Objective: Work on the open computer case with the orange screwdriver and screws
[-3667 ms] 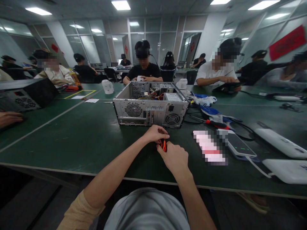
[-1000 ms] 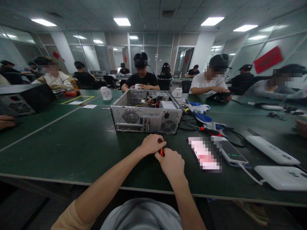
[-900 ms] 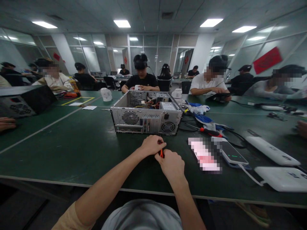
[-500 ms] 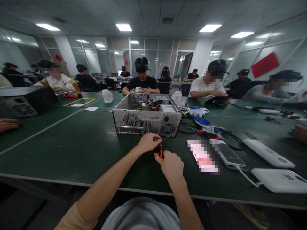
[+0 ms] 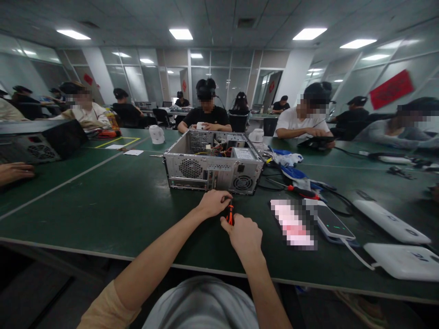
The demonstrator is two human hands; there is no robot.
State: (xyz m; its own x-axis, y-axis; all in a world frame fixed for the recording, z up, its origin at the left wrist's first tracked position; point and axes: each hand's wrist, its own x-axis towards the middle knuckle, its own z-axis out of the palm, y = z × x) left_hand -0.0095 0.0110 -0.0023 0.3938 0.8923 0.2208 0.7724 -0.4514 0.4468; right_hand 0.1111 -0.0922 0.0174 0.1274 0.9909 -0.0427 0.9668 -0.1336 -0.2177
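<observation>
In front of me on the green table stands an opened silver computer case (image 5: 214, 169), its vented rear side facing me and wires showing inside. My right hand (image 5: 245, 233) is closed around a screwdriver (image 5: 230, 214) with an orange-and-black handle, pointing away from me toward the case. Just past the handle, my left hand (image 5: 215, 203) has thumb and fingers pinched together near the screwdriver's tip. Whatever sits between those fingertips is too small or hidden to make out. Both hands are close to the case's lower edge.
Right of my hands lie a lit phone (image 5: 291, 224), a power bank (image 5: 329, 219) on a cable, white devices (image 5: 391, 220), a red-and-black screwdriver (image 5: 303, 192) and blue-white gloves (image 5: 286, 157). Another case (image 5: 41, 141) stands left, near a co-worker's hand (image 5: 15, 172). Several people sit around.
The view has shifted slightly, moving the surroundings a little. Both hands keep nearly the same pose, with the screwdriver still in the right hand.
</observation>
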